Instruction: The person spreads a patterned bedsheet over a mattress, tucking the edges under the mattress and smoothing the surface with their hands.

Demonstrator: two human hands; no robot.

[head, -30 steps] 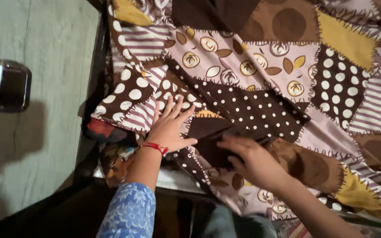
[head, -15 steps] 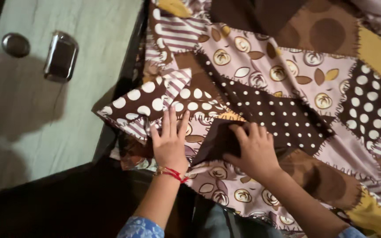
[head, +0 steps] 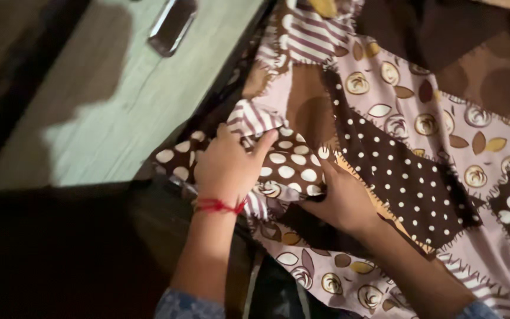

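A patchwork bedsheet [head: 420, 124] in brown, pink and yellow patches with dots, stripes and flowers covers the bed. My left hand [head: 226, 165], with a red thread at the wrist, grips the sheet's dotted and striped corner near the bed's edge. My right hand [head: 340, 201] is tucked under a fold of the same sheet beside it, fingers partly hidden by the cloth. Both forearms come in from the bottom, with blue patterned sleeves.
A pale wall or floor surface [head: 125, 100] lies left of the bed, with a dark shiny rectangular object [head: 173, 23] on it. A dark bed frame edge [head: 119, 195] runs below the corner. Shadow fills the lower left.
The view has swung right and closer. My left hand went from flat on the sheet to gripping its corner. My right hand slid under the fold, and the corner is bunched up.
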